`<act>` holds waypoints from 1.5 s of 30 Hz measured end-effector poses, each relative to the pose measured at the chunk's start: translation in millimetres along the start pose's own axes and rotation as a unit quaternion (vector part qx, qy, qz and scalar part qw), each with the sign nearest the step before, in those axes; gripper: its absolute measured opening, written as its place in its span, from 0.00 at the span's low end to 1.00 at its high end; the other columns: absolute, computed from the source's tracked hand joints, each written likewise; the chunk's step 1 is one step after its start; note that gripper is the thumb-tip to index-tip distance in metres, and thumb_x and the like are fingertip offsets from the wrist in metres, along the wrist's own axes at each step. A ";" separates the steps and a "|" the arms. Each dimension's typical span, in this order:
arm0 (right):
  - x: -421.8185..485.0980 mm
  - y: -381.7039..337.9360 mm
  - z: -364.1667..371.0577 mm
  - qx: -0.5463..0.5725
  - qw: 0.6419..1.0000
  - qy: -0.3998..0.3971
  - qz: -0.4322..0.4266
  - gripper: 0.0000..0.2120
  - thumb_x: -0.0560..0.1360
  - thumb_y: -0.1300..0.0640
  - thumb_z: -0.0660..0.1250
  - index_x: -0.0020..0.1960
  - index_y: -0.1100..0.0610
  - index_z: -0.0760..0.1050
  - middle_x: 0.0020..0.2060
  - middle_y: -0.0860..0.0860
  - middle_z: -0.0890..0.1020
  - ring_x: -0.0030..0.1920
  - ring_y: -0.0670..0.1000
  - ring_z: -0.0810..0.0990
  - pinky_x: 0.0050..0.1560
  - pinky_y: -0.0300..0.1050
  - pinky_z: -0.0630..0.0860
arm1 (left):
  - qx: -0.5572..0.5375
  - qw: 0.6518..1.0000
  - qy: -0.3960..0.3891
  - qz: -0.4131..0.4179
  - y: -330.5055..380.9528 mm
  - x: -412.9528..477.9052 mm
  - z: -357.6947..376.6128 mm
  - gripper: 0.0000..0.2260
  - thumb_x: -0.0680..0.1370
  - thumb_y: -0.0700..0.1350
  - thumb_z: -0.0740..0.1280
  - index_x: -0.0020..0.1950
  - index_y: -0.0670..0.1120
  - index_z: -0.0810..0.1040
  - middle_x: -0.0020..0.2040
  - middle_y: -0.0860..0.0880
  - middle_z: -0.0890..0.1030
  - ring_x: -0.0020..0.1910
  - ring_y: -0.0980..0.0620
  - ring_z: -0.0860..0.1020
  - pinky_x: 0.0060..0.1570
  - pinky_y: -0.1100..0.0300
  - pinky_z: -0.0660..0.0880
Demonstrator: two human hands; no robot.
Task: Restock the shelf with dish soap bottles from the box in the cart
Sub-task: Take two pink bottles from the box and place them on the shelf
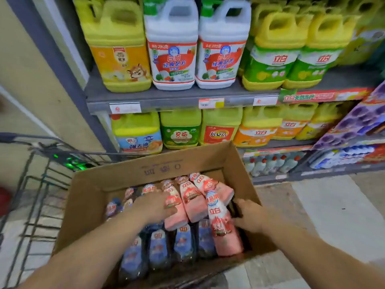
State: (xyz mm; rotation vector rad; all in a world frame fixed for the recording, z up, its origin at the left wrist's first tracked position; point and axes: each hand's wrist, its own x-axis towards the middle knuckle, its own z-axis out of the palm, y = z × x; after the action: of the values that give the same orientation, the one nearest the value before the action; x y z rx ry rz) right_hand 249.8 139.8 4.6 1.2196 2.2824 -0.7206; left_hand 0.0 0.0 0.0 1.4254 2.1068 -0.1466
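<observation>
An open cardboard box point(116, 184) sits in the cart point(31, 184) below me, filled with lying dish soap bottles. Several pink bottles point(193, 197) lie on top of dark blue-labelled bottles point(158, 249). My left hand point(154, 205) rests palm down on a pink bottle point(177, 215) near the box's middle, fingers curled over it. My right hand point(248, 215) is at the box's right side, its fingers wrapped around the right edge of another pink bottle point(225, 228). The shelf point(166, 99) stands just beyond the box.
The shelves hold large yellow, white and green detergent jugs point(173, 49) on two levels, with smaller bottles point(270, 163) lower right. A purple stacked display point(358, 119) stands at the right. A beige wall point(31, 80) is on the left, tiled floor point(333, 205) on the right.
</observation>
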 end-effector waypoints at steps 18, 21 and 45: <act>71.0 23.8 85.4 0.304 0.944 -0.091 0.088 0.44 0.64 0.56 0.78 0.72 0.57 0.58 0.60 0.54 0.78 0.60 0.55 0.77 0.56 0.47 0.74 | -0.242 0.947 0.012 -0.213 26.1 40.7 76.5 0.31 0.75 0.53 0.65 0.74 0.46 0.59 0.69 0.42 0.67 0.65 0.43 0.71 0.62 0.53 0.70; 71.9 23.0 91.6 0.335 0.933 -0.079 0.108 0.39 0.64 0.58 0.78 0.70 0.59 0.62 0.59 0.55 0.79 0.58 0.54 0.78 0.52 0.43 0.72 | -0.296 0.925 0.014 -0.237 17.2 60.0 82.2 0.32 0.75 0.53 0.66 0.74 0.44 0.59 0.70 0.41 0.67 0.68 0.43 0.68 0.66 0.53 0.68; 119.4 -6.7 58.3 0.510 0.855 0.005 0.091 0.22 0.70 0.52 0.72 0.61 0.47 0.66 0.47 0.43 0.78 0.45 0.43 0.78 0.36 0.38 0.74 | -0.317 0.847 0.022 -0.427 -8.6 157.2 114.6 0.27 0.77 0.54 0.58 0.70 0.39 0.61 0.68 0.38 0.68 0.66 0.38 0.67 0.61 0.46 0.68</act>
State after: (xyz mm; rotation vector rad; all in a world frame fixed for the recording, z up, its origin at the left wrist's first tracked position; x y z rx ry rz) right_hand 191.8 173.1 -110.4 1.8056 1.6962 -1.9737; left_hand -1.6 78.4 -178.3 0.0605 2.3574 0.2325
